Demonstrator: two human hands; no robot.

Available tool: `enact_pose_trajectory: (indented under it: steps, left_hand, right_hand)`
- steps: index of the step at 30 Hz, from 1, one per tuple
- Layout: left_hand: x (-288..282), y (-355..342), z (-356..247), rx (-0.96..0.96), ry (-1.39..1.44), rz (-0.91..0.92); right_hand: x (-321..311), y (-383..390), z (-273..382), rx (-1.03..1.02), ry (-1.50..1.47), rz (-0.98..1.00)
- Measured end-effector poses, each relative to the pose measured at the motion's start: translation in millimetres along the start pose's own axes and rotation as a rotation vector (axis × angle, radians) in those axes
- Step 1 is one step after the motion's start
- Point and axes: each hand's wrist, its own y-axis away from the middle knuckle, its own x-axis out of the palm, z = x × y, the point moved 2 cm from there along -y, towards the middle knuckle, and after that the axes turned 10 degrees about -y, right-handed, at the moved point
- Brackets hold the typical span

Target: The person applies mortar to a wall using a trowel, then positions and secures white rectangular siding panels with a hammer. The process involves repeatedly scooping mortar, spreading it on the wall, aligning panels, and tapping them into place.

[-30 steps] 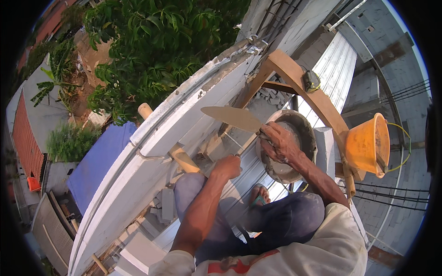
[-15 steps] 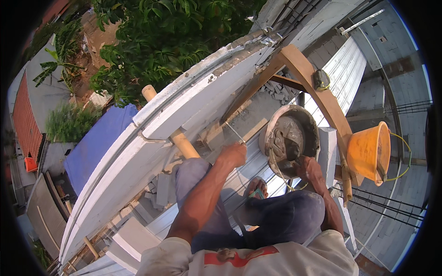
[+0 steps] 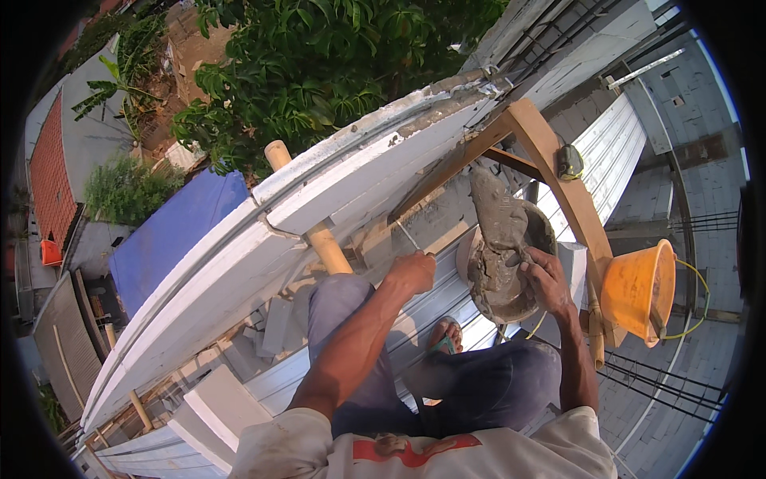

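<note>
My right hand [image 3: 547, 281] is closed on the handle of a trowel [image 3: 501, 214], whose blade is covered by a long heap of wet grey mortar. The loaded blade sits over the far rim of a round mortar-smeared bucket [image 3: 511, 310]. More mortar lies in the bucket, partly hidden by the trowel and hand. My left hand [image 3: 411, 272] is a fist above my left knee, left of the bucket. From its far side a thin rod [image 3: 407, 235] sticks out, apparently held in the fingers; its gripped end is hidden.
A white block wall [image 3: 351, 191] curves along the left, with a bamboo pole [image 3: 327, 246] through it. At right, an orange bucket [image 3: 638, 291] stands beside a brown wooden beam [image 3: 550, 168] bearing a mortar-stained lump [image 3: 570, 162]. Pale blocks [image 3: 227, 407] lie at lower left.
The trowel has come up out of the bucket with mortar heaped on it, and my right hand has risen slightly. My left hand stays closed in nearly the same place. The view has shifted a little.
</note>
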Motion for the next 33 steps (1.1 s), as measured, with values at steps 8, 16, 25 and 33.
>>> enact_pose_trajectory:
  steps: [8, 16, 25, 33]
  left_hand:
    - [7.6, -2.1, 10.7, -0.021, -0.002, -0.076]
    - [-0.3, 9.8, 11.9, -0.035, 0.027, -0.112]
    - [8.6, 10.9, 6.5, 0.0, -0.055, -0.033]
    - [8.6, 21.4, -17.8, 0.039, -0.128, 0.083]
  right_hand:
    - [65.7, -94.6, 123.5, -0.972, 0.971, -0.251]
    - [46.5, -165.0, 118.2, -0.707, 1.247, -0.412]
    - [126.9, -122.2, 121.3, -0.815, 0.872, -0.121]
    - [132.5, -117.1, 6.6, -1.034, 0.781, -0.146]
